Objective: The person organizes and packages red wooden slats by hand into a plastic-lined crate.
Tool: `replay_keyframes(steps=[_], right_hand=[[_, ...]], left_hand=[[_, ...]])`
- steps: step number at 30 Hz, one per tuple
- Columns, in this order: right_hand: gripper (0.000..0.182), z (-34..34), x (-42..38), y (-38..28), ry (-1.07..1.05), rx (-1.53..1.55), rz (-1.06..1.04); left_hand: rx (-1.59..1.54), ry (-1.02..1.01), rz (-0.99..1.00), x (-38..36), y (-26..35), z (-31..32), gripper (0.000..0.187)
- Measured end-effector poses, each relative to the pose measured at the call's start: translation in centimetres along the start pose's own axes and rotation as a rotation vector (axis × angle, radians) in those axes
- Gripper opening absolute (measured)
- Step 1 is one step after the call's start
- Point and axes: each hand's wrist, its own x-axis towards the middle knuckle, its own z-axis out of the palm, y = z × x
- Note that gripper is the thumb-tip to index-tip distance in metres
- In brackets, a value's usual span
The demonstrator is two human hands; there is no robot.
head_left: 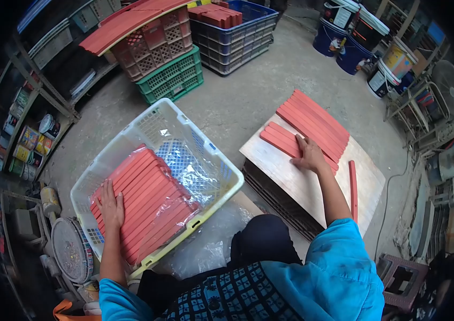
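Observation:
My left hand (pixel 111 206) lies flat, fingers spread, on red wooden strips (pixel 149 206) laid side by side in a white plastic basket (pixel 157 262). Clear plastic film (pixel 192 168) covers part of the strips and the basket's inside. On the right, my right hand (pixel 310 154) rests with fingers apart at the end of a short group of red strips (pixel 280 139) on a pale board (pixel 312 187). A longer row of red strips (pixel 315 123) lies just behind it. One single red strip (pixel 353 190) lies apart near the board's right side.
Stacked crates, one green (pixel 173 75) and one dark blue (pixel 232 37), stand at the back. Paint buckets (pixel 352 45) are at the back right, and a shelf with cans (pixel 29 144) is at the left. A plastic bag (pixel 203 246) lies near my knees.

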Motion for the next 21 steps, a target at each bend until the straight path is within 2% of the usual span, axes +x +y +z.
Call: replay_keyframes(steps=[5, 8, 14, 17, 21], right_hand=[[0.097, 0.6, -4.7, 3.6, 0.047, 0.083, 0.072], [0.091, 1.8, -7.3, 4.8, 0.166, 0.101, 0.185], [0.079, 1.5, -8.2, 4.2, 0.190, 0.188, 0.246], [0.087, 0.6, -8.6, 3.6, 0.206, 0.170, 0.197], [0.079, 0.6, -8.8, 4.3, 0.264, 0.189, 0.279]], left_hand=[[0.024, 0.003, 0.007, 0.1, -0.1, 0.2, 0.056], [0.011, 0.013, 0.012, 0.1, -0.1, 0.2, 0.055], [0.028, 0.021, 0.015, 0.2, -0.5, 0.6, 0.056], [0.022, 0.015, 0.004, 0.3, -0.5, 0.6, 0.056], [0.025, 0.015, -0.002, 0.3, -0.5, 0.6, 0.056]])
